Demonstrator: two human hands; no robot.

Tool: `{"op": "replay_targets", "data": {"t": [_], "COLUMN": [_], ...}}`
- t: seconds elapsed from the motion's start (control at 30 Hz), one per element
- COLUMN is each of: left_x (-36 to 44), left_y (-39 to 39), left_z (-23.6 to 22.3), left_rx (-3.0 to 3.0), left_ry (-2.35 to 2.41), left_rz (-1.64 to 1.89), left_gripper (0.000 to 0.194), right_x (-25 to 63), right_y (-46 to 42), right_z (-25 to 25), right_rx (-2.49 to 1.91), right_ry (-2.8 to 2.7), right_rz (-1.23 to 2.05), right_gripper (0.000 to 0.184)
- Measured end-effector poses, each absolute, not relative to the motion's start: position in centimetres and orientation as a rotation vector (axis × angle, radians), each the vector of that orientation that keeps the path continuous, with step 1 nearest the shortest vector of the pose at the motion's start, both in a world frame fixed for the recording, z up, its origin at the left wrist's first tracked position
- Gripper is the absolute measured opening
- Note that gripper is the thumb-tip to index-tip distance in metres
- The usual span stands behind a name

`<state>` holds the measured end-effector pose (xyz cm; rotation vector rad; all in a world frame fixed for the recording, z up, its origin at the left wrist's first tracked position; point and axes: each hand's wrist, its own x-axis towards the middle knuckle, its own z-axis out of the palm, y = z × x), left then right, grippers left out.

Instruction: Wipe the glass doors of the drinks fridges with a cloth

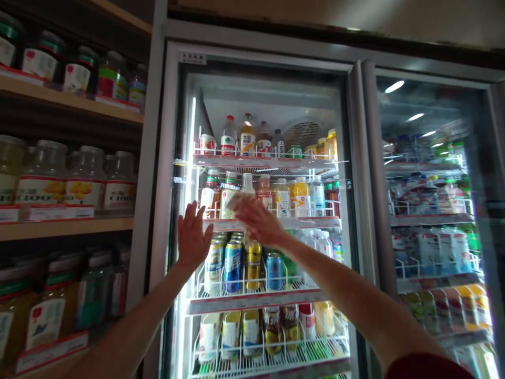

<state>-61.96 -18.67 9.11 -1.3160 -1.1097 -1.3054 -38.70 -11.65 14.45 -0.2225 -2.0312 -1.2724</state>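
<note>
My left hand (193, 234) is raised with its fingers spread, lying flat at the left side of the glass fridge door (256, 92). Blurred by motion, my right hand (256, 218) reaches across the middle of the same door, in front of the second shelf. Under its fingers shows the edge of a pale, flat cloth or tissue (235, 200), pressed toward the glass; most of it is hidden. Behind the glass stand bottles, among them an orange drink bottle (301, 197), and cans such as a blue can (233, 266) and a gold can (253, 265).
On the left, wooden shelves (71, 92) hold rows of jars (82, 173) with price strips along the edges. A vertical metal frame (365, 173) separates this door from a second glass door (430, 137) on the right, with packaged drinks behind it.
</note>
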Motion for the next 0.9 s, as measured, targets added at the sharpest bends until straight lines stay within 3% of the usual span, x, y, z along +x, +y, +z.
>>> {"op": "replay_targets", "data": {"t": [0.17, 0.37, 0.6, 0.8, 0.9], "left_x": [-60.0, -56.6, -56.6, -55.8, -56.0], "left_y": [-17.0, -15.8, -15.6, -15.2, -15.6], "left_z": [9.4, 9.9, 10.0, 9.9, 9.7], "left_rx": [-1.308, -1.258, -1.267, -1.224, -1.242], "left_ry": [-1.092, -1.12, -1.127, -1.145, -1.152], "left_rz": [-1.271, -1.352, -1.338, -1.367, -1.352], "left_gripper": [0.054, 0.06, 0.061, 0.062, 0.059], "right_x": [-29.6, -29.9, -25.4, -31.0, -26.2], "right_y": [-8.2, -8.8, -6.6, -8.7, -7.8], "right_z": [19.7, 11.3, 15.6, 12.2, 13.3], "right_rx": [-0.79, -0.414, -0.809, -0.363, -0.531], "right_ry": [-1.368, -1.869, -1.23, -1.916, -1.675], "right_rz": [-0.903, -1.19, -0.802, -1.149, -1.076], "right_gripper": [0.048, 0.047, 0.048, 0.047, 0.046]}}
